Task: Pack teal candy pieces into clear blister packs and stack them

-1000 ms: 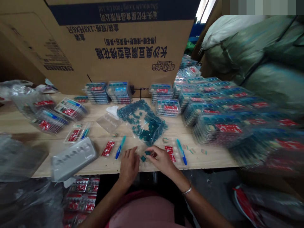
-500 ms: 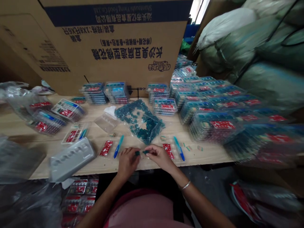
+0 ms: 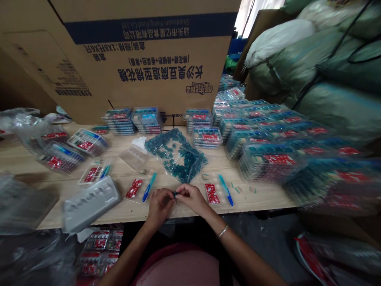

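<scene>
My left hand (image 3: 159, 205) and my right hand (image 3: 192, 198) meet at the front edge of the wooden table (image 3: 125, 208), fingers pinched together on small teal pieces (image 3: 175, 194) between them. Just behind lies a clear bag of teal pieces (image 3: 177, 155). A blue pen (image 3: 148, 187) and a red card (image 3: 134, 188) sit left of my left hand. Another blue pen (image 3: 226, 190) and red card (image 3: 212, 193) lie right of my right hand.
A big cardboard box (image 3: 143, 59) stands at the back. Stacks of packed clear blister cases (image 3: 268, 139) fill the right side, more cases (image 3: 71, 149) lie at left. A grey moulded tray (image 3: 91, 203) overhangs the front left edge. Large green sacks (image 3: 321, 71) rise on the right.
My two hands have drawn together, from apart on the table with loose teal pieces between them to pinching the pieces fingertip to fingertip. The camera shifted slightly.
</scene>
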Demonstrator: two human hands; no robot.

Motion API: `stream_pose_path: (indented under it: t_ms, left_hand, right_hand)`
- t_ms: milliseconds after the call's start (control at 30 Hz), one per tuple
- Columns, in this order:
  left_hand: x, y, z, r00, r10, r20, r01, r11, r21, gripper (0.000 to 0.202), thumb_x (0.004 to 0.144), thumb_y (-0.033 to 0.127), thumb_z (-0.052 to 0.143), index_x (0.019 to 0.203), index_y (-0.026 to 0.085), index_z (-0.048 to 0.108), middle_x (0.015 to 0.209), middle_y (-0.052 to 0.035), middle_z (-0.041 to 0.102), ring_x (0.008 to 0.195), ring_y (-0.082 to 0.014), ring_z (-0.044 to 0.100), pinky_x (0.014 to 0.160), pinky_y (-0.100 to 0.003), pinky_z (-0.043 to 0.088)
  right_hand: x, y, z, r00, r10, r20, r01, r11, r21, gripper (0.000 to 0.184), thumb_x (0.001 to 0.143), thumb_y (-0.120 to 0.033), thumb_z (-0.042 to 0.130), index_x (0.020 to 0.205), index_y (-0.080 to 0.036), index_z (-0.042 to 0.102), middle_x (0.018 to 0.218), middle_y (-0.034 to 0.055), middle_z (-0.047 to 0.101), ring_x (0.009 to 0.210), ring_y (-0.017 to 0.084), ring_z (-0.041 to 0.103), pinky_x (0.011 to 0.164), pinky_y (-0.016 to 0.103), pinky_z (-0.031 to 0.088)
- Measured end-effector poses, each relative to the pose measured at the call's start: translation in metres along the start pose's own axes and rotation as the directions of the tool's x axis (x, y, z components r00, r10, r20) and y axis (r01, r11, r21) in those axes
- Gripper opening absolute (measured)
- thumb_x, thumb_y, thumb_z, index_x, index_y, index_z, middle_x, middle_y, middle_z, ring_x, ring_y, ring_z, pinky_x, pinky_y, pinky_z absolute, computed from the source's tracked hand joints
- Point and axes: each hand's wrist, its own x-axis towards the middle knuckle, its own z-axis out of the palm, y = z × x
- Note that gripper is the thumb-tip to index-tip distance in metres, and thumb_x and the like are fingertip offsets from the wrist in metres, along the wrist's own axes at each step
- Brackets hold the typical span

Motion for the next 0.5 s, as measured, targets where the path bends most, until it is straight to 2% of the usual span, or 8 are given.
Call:
stream_pose_path:
  t_ms: [133,233,367,500]
  left_hand:
    - [-0.001,-0.004,0.003,0.999,-0.020,-0.045,0.019,1.000,-0.014,0.005,0.076,0.020,0.058,0.079,0.021,0.062,0.078,-0.0018,0.068,0.078,-0.0198,0.062,0.073,-0.035,0.045]
    - [-0.001,-0.006,0.006,0.998,-0.016,-0.063,0.017,1.000,0.012,0.013,0.076,0.019,0.059,0.089,0.021,0.064,0.082,-0.0026,0.070,0.080,-0.0207,0.063,0.073,-0.035,0.045]
    - [-0.001,-0.006,0.007,0.999,0.022,-0.027,-0.019,0.995,0.094,0.022,0.076,0.016,0.060,0.097,0.023,0.065,0.087,-0.0027,0.070,0.084,-0.0216,0.062,0.075,-0.037,0.044]
    - [0.000,-0.003,0.004,0.999,0.034,0.016,-0.036,0.992,0.120,0.018,0.078,0.017,0.059,0.094,0.022,0.066,0.087,-0.0032,0.070,0.083,-0.0201,0.062,0.075,-0.034,0.044]
  right_hand:
    - [0.002,-0.003,0.002,1.000,-0.007,0.026,0.007,1.000,0.013,0.015,0.071,-0.025,0.064,0.083,-0.019,0.058,0.070,-0.0027,0.062,0.064,0.011,0.058,0.059,0.022,0.046]
    - [0.004,-0.002,0.002,1.000,-0.006,0.003,0.006,0.999,0.051,0.011,0.071,-0.024,0.060,0.080,-0.019,0.056,0.068,-0.0036,0.060,0.063,0.011,0.059,0.060,0.023,0.047]
    - [0.001,-0.002,0.004,1.000,-0.012,0.001,0.012,1.000,0.011,0.011,0.072,-0.025,0.060,0.080,-0.018,0.056,0.069,-0.0029,0.060,0.064,0.012,0.059,0.061,0.024,0.047]
    - [0.000,-0.008,0.012,0.998,-0.045,-0.034,0.042,0.996,-0.077,0.015,0.069,-0.023,0.062,0.082,-0.018,0.056,0.073,-0.0020,0.061,0.067,0.012,0.058,0.064,0.023,0.047]
